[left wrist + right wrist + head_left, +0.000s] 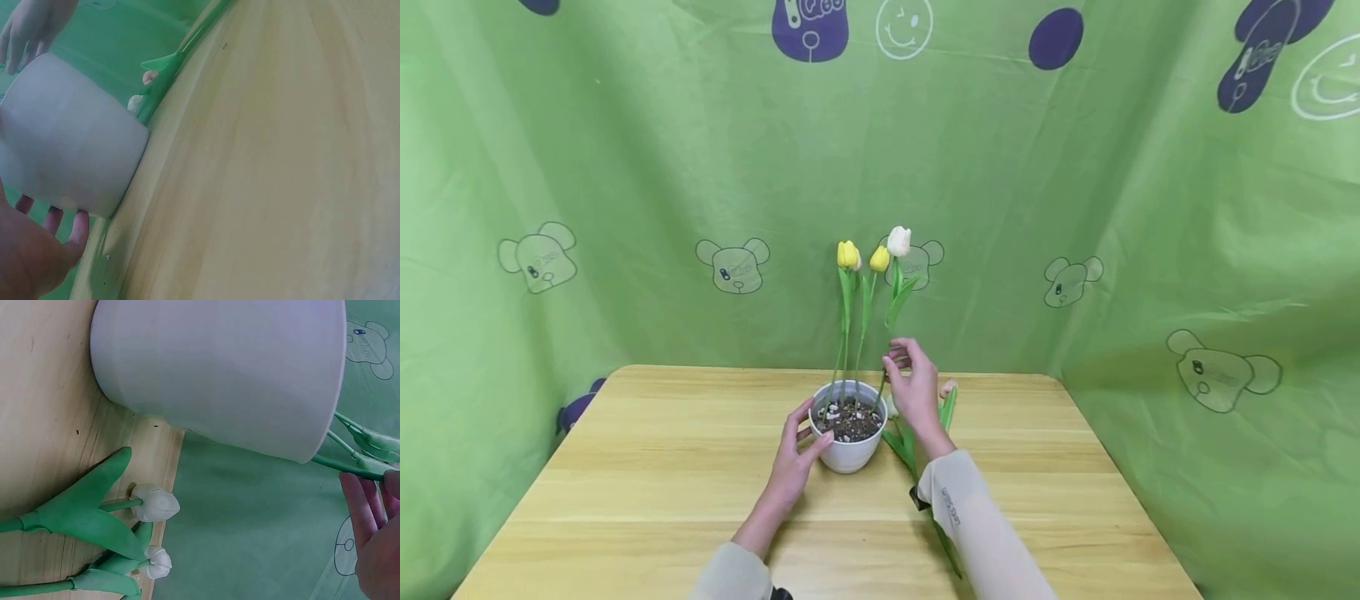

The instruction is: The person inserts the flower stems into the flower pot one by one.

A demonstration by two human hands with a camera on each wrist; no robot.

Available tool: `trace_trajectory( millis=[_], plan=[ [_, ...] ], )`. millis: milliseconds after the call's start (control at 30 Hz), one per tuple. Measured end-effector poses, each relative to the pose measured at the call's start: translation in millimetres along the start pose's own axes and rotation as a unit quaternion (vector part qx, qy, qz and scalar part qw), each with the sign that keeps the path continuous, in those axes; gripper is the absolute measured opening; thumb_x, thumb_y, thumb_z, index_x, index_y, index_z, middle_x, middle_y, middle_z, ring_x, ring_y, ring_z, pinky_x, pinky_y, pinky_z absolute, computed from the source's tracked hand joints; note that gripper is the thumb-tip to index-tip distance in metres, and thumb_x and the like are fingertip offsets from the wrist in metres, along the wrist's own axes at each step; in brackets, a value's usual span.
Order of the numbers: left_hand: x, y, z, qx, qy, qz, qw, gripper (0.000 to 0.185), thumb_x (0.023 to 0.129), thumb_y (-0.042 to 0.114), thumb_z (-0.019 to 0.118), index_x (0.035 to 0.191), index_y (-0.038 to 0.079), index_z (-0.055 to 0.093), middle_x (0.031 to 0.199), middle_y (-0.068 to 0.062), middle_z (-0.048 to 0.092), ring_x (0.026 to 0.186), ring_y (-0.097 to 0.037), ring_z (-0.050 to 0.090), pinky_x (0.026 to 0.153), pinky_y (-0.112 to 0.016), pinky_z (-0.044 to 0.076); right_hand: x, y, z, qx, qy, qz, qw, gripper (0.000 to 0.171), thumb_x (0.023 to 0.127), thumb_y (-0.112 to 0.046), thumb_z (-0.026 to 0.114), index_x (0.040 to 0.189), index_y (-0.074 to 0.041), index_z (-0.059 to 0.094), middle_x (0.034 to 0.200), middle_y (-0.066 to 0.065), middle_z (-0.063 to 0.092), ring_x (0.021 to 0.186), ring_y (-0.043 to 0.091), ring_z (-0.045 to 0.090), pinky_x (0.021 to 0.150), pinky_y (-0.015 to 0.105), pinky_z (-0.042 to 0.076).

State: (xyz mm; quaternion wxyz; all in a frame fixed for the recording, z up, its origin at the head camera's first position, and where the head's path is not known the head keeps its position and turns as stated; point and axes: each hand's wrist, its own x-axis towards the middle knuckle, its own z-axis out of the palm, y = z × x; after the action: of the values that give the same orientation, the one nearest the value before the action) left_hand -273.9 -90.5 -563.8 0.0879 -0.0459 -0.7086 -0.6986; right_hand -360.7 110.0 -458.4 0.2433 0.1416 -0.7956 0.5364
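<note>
A white flowerpot (pixel 847 457) filled with dark, speckled soil (pixel 857 425) stands on the table. My left hand (pixel 792 467) holds its left side, thumb at the front rim and fingers spread along the wall. With thumb and fingers, my right hand (pixel 916 396) pinches the green stem of a white tulip (pixel 898 242) at the pot's right side. The stem (pixel 347 467) runs down past the rim; its lower end is hidden. Two yellow tulips (pixel 847 254) and a paler bloom, partly hidden behind one of them, rise upright from the soil.
Right of the pot, two more tulips (pixel 156 503) with pale heads and green leaves lie on the wooden table (pixel 685 467), partly under my right forearm. A green curtain (pixel 625 167) with printed bear faces hangs behind the table and along both sides.
</note>
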Motion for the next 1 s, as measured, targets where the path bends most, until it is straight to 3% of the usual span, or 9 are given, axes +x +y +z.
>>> trace_trajectory(
  millis=[233, 333, 567, 800, 1000],
  plan=[
    [-1.4, 1.1, -0.4, 0.002, -0.001, 0.001, 1.0000, 0.071, 0.097, 0.032, 0.070, 0.159, 0.027, 0.035, 0.164, -0.016, 0.032, 0.141, -0.047, 0.043, 0.109, -0.067, 0.045, -2.7, 2.9, 5.5, -0.037, -0.012, -0.037, 0.999, 0.027, 0.094, 0.001, 0.070, 0.120, -0.002, 0.065, 0.103, 0.016, 0.072, 0.089, 0.029, 0.070, 0.070, 0.027, 0.063],
    [-1.9, 1.8, -0.4, 0.004, -0.002, 0.002, 1.0000, 0.071, 0.098, 0.032, 0.070, 0.160, 0.027, 0.035, 0.164, -0.016, 0.032, 0.141, -0.047, 0.043, 0.109, -0.067, 0.046, -3.6, 3.3, 6.3, -0.033, -0.030, -0.021, 0.999, 0.028, 0.094, 0.001, 0.070, 0.121, -0.002, 0.065, 0.103, 0.016, 0.072, 0.089, 0.028, 0.070, 0.068, 0.027, 0.064],
    [-0.5, 2.2, -0.9, 0.011, 0.001, 0.002, 0.9999, 0.072, 0.097, 0.034, 0.070, 0.160, 0.027, 0.035, 0.164, -0.015, 0.032, 0.140, -0.046, 0.044, 0.108, -0.067, 0.046, -0.6, 7.1, 8.1, -0.014, -0.050, 0.020, 0.998, 0.027, 0.095, 0.000, 0.069, 0.122, -0.002, 0.065, 0.105, 0.017, 0.071, 0.088, 0.029, 0.069, 0.072, 0.044, 0.066],
    [-0.3, 1.9, -1.0, 0.010, 0.001, 0.001, 0.9999, 0.072, 0.097, 0.035, 0.070, 0.160, 0.028, 0.035, 0.163, -0.015, 0.032, 0.140, -0.046, 0.044, 0.108, -0.066, 0.046, 2.6, 16.3, 10.8, -0.046, -0.063, 0.015, 0.997, 0.029, 0.094, -0.001, 0.072, 0.122, -0.001, 0.066, 0.103, 0.016, 0.073, 0.083, 0.026, 0.069, 0.064, 0.024, 0.062],
    [-0.9, 1.6, 1.3, 0.005, 0.003, -0.004, 1.0000, 0.073, 0.096, 0.036, 0.071, 0.159, 0.031, 0.035, 0.164, -0.014, 0.032, 0.140, -0.045, 0.044, 0.109, -0.066, 0.045, 4.6, 23.3, 13.2, -0.056, -0.074, 0.013, 0.996, 0.028, 0.093, -0.003, 0.074, 0.120, 0.000, 0.068, 0.102, 0.016, 0.073, 0.081, 0.025, 0.069, 0.063, 0.022, 0.060]
  ],
)
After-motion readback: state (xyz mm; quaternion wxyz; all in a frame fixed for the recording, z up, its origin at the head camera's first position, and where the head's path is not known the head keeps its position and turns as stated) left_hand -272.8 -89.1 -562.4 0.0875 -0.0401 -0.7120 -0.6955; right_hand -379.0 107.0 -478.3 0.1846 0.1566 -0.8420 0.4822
